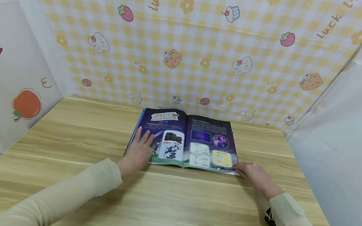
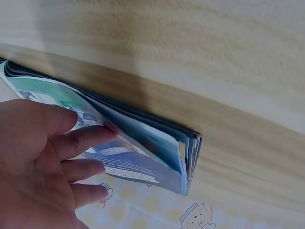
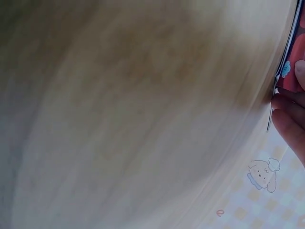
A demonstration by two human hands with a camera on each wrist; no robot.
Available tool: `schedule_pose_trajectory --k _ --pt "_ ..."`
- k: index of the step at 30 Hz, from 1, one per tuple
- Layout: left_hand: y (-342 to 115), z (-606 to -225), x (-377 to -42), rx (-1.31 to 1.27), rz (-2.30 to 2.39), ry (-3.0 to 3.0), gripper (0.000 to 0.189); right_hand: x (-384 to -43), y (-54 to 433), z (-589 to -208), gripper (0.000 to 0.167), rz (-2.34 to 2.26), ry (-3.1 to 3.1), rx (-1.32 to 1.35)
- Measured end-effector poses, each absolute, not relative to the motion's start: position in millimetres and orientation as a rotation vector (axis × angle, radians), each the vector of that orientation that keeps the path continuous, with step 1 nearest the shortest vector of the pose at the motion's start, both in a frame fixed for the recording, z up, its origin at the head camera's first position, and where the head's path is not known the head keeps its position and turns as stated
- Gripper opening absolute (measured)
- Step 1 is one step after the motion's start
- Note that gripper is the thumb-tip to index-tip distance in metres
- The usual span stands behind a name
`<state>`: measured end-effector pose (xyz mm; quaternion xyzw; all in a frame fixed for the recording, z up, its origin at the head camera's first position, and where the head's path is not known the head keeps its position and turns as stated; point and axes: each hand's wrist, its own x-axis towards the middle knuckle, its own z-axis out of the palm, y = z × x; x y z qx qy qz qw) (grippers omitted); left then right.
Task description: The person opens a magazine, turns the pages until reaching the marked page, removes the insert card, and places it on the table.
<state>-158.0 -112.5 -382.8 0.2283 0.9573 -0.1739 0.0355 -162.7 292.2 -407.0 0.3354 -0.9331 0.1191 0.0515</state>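
Observation:
An open magazine (image 1: 182, 157) lies flat on the wooden table, with dark purple pages showing a camera, starry pictures and pale text boxes. Over the lower left page my left hand (image 1: 138, 152) rests with fingers spread and fairly straight. In the left wrist view, the uppermost left page (image 2: 143, 152) bows up a little from the stack beneath, near the fingertips. At the lower right corner, my right hand (image 1: 257, 175) pinches the page edge between thumb and fingers. Only part of that hand (image 3: 290, 121) and a red page piece (image 3: 288, 71) appear in the right wrist view.
Wood-grain table (image 1: 172, 203) surrounds the magazine. Behind its far edge hangs a yellow checked cloth (image 1: 191, 77) with cartoon prints. White panels stand at the left (image 1: 3, 85) and right (image 1: 345, 136). A black object (image 1: 270, 219) sits by the right sleeve.

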Motion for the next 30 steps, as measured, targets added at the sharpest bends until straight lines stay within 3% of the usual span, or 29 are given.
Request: schedule_pose_trajectory --k 13,23,30 --pt "-117.8 -384.5 -160.5 0.713 -0.474 3.002 0.023 -164.8 291.2 -401.6 0.009 0.677 -2.907 0.849" --pt "-116.3 -381.7 -163.4 0.698 -0.341 2.994 0.012 -162.9 287.9 -401.4 0.011 0.584 -2.859 0.816" --pt "-86.0 -373.5 -170.0 0.778 -0.239 2.990 0.041 -160.1 287.8 -403.0 0.014 0.474 -2.806 0.839"
